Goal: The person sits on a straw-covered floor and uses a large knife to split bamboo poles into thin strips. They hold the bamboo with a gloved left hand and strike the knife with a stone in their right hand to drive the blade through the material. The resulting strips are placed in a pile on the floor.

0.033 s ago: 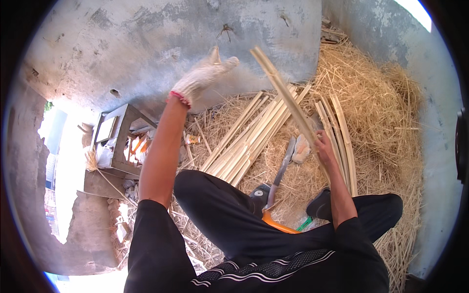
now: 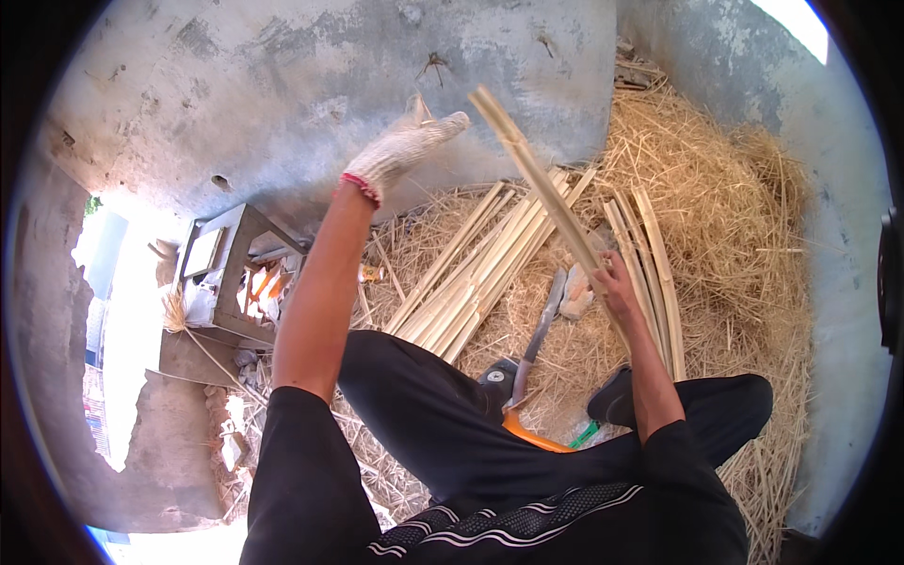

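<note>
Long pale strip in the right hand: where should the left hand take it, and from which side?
Probably on the upper stretch of the strip, just short of its far tip, coming from the left. The right hand holds the lower part, the strip slants up and leftward, and its far end looks free, near the open, gloved left hand.

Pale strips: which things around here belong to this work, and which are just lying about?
Likely part of it: held strip, right hand gripping it, gloved left hand, strip pile, orange-handled blade.

Seemingly just lying about: grey stand, small yellow item.
</note>
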Action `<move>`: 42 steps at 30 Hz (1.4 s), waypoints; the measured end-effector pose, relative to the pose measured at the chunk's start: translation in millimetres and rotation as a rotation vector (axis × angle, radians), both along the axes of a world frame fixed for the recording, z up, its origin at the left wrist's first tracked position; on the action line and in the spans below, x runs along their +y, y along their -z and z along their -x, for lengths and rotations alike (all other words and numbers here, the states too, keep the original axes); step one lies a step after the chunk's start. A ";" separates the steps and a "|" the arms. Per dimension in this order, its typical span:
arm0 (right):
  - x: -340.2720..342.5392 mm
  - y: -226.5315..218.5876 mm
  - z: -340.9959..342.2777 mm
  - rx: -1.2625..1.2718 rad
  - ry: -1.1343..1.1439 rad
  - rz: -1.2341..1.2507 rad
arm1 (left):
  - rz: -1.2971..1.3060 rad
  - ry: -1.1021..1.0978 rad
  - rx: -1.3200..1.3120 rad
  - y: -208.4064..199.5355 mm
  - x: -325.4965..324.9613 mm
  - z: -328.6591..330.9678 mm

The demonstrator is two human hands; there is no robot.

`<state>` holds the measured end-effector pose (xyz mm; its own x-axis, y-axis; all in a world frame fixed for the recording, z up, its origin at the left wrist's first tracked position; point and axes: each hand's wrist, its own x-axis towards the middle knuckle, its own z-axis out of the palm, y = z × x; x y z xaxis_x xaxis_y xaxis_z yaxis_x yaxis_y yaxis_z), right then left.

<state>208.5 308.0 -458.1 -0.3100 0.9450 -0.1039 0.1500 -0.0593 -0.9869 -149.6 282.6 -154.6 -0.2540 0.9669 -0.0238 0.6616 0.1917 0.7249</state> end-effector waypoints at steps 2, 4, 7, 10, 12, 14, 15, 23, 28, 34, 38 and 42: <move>-2.8 -25.1 20.7 0.026 -0.039 -0.109 | -0.006 -0.041 -0.184 6.3 11.0 -10.7; 2.4 -28.5 32.1 0.059 -0.017 -0.294 | -0.145 -0.152 -0.414 5.8 23.1 -31.0; -0.1 -69.4 43.6 0.118 -0.104 -0.280 | -0.307 -0.145 -0.697 17.2 35.6 -39.4; 12.1 -74.3 63.0 0.186 -0.071 -0.443 | -0.574 -0.054 -0.933 1.3 27.7 -51.4; 15.3 -77.7 67.9 0.186 -0.055 -0.363 | -0.656 -0.015 -1.010 -14.0 20.8 -38.1; 25.4 -82.7 65.0 0.187 -0.055 -0.351 | -0.763 0.011 -0.991 -31.5 12.9 -33.3; 31.8 -80.3 59.2 0.241 0.072 -0.298 | -0.852 0.038 -0.966 -38.1 13.1 -20.2; 62.8 97.3 -115.0 -0.998 0.164 0.350 | -1.247 -0.138 -0.517 -101.8 -40.3 28.2; -50.5 170.8 -13.8 -0.838 -0.458 0.948 | -1.165 -0.205 -0.420 -100.0 -35.3 32.7; -178.6 183.2 101.2 -0.838 -0.383 0.305 | -1.005 -0.358 -0.304 -88.7 -48.9 -30.1; -194.0 170.4 108.6 -0.954 -0.257 0.316 | -1.060 -0.360 -0.421 -69.1 -62.7 -5.9; -196.0 153.6 111.2 -0.962 -0.161 0.402 | -1.046 -0.261 -0.458 -61.7 -61.7 10.6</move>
